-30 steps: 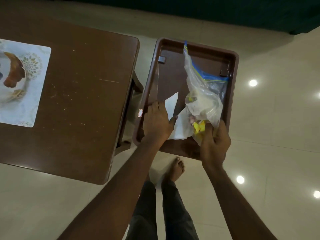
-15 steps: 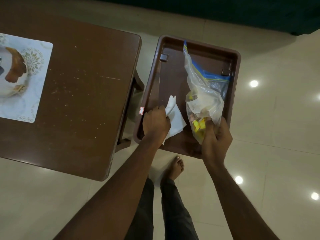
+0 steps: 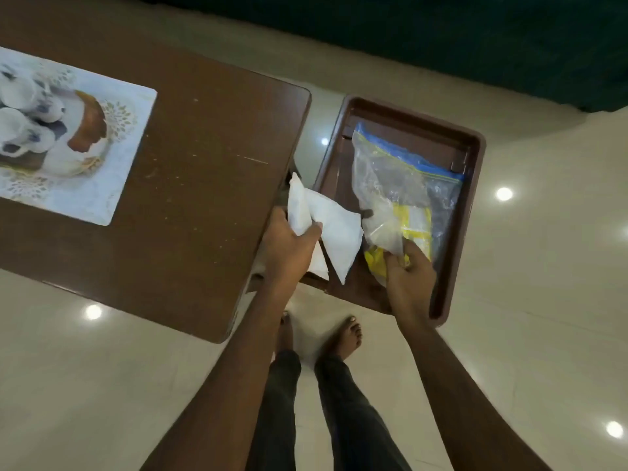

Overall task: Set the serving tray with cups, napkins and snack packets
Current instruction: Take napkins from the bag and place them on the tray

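Above glossy cream tiled floor (image 3: 543,266), centre frame: gripping white folded paper napkins (image 3: 334,229) with left hand (image 3: 289,246), pinching clear zip-top plastic bag (image 3: 390,185) with right hand (image 3: 407,280), over brown rectangular plastic tray (image 3: 334,171).

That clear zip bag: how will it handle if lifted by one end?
Probably floppy: the zip bag is crumpled thin film, creasing where the right hand pinches it. Likely light: only small yellow packets show inside; they may shift when tilted.

Brown tray (image 3: 450,266), white napkins (image 3: 336,229), clear blue-striped bag (image 3: 384,171) with yellow packets (image 3: 413,222).
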